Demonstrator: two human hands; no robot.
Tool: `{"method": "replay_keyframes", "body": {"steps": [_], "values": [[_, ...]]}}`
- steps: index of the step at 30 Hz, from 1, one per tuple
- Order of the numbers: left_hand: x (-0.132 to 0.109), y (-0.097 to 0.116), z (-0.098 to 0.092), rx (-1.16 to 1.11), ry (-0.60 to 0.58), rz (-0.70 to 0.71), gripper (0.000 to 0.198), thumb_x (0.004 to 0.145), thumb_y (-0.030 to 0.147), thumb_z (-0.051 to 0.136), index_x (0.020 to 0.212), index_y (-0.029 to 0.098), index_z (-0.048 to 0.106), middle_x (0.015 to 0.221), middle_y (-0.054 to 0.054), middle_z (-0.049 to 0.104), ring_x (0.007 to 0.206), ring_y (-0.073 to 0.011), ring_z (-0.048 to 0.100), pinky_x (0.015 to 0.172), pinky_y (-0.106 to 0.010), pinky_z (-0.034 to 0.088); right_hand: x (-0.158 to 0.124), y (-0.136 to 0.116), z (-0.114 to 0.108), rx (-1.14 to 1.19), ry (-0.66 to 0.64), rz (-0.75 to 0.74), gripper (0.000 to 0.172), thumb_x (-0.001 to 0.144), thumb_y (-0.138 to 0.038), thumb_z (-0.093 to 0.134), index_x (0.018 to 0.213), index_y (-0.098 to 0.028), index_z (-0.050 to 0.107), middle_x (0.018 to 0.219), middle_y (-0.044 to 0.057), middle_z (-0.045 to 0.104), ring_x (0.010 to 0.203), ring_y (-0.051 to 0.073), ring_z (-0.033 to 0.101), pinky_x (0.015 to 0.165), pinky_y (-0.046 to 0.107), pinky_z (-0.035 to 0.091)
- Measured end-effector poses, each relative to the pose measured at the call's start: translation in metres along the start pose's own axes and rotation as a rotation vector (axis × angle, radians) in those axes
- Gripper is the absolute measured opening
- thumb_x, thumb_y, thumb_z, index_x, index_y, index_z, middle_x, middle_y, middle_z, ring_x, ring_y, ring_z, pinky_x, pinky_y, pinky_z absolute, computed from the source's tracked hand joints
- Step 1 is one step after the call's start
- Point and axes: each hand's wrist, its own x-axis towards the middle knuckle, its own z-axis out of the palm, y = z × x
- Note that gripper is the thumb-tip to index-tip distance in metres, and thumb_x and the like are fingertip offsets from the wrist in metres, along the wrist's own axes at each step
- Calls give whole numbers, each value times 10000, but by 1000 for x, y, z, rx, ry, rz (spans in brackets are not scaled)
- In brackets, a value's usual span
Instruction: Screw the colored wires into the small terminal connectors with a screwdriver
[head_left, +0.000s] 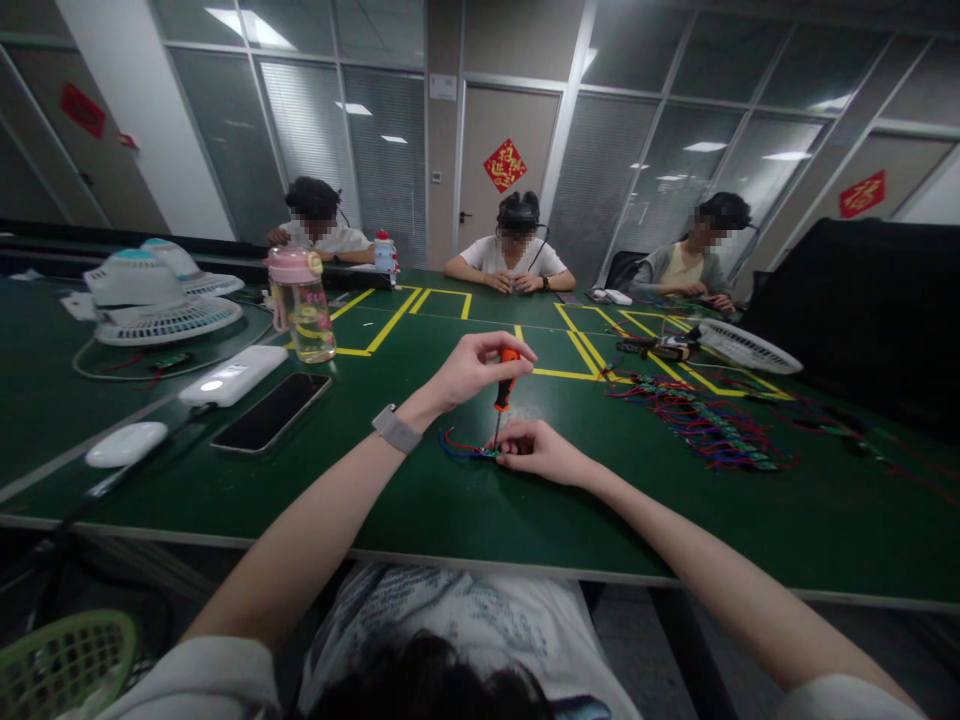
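My left hand [480, 372] is closed around the top of an orange and black screwdriver [505, 390], which stands nearly upright with its shaft pointing down. The tip meets a small green circuit board [489, 453] lying on the green table [420, 510]. Red and blue wires [450, 443] curl out from the board's left side. With fingers pinched at the board's right edge, my right hand [536, 450] holds it against the tabletop. Fine detail at the screwdriver's tip is too small to make out.
A phone [272, 412], a white power bank [232, 375] and a pink-lidded bottle [302, 310] stand or lie to the left. Many wired circuit boards [705, 420] are spread at the right, near a white fan part [750, 346]. Several people sit across the table.
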Motion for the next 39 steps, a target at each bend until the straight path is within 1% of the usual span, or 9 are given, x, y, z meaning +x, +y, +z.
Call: {"method": "replay_keyframes", "body": {"steps": [4,8,10,17,25,27,30,33,39], "values": [[2,-4,0,-54,-18,-26,239,845,336,599,918,140,716,896,-50,671,729,-102,587,698,-231,487,0,-1,0,23,-2,5,231,750,-268,690,932,-132,726,744,2,531,633,102,476,565,227,393],[5,-13,-3,-268,-96,-71,257,858,251,536,1022,131,694,1082,-110,681,945,-188,643,795,-312,529,0,-1,1,30,-6,1,224,754,-263,689,933,-133,723,747,0,525,636,100,472,571,227,392],[4,-14,-3,-327,-133,-84,270,860,240,528,1050,126,683,1121,-132,680,967,-210,658,826,-350,534,0,0,0,16,-6,-1,222,756,-266,690,935,-140,725,745,-1,527,635,100,471,572,228,391],[0,-7,-3,-312,-130,-77,258,846,259,606,1046,112,677,996,-127,715,847,-193,691,801,-351,545,0,-1,0,5,-9,3,225,759,-255,680,944,-134,725,744,-3,521,637,100,469,568,224,386],[0,-6,-2,-98,-66,-20,247,765,308,725,942,137,710,821,-37,686,736,-110,627,700,-236,507,1,0,0,18,-18,-6,225,763,-225,666,952,-115,720,738,-3,508,642,103,462,579,231,375],[1,-8,-2,-134,-84,-31,249,807,327,681,964,137,712,842,-52,695,755,-119,635,708,-242,510,1,0,0,24,-18,-7,223,763,-220,665,952,-114,720,740,-2,507,641,102,462,576,230,373],[2,-10,-2,-277,-130,-57,275,881,332,569,987,120,710,973,-110,710,863,-179,670,774,-312,535,1,-1,0,31,-22,-12,216,765,-218,664,946,-113,721,730,-6,498,634,100,456,569,228,368],[3,-10,-1,-348,-138,-65,285,888,312,546,994,102,706,1058,-143,701,906,-215,684,813,-358,545,1,-1,1,29,-19,-14,214,764,-218,665,942,-113,722,729,-7,496,631,97,451,565,227,365],[0,-5,0,-299,-75,-47,216,839,279,637,962,112,698,952,-110,725,810,-181,699,778,-328,549,1,1,1,30,-17,-7,214,755,-225,675,937,-125,726,729,-6,507,642,102,454,564,224,369]]}}
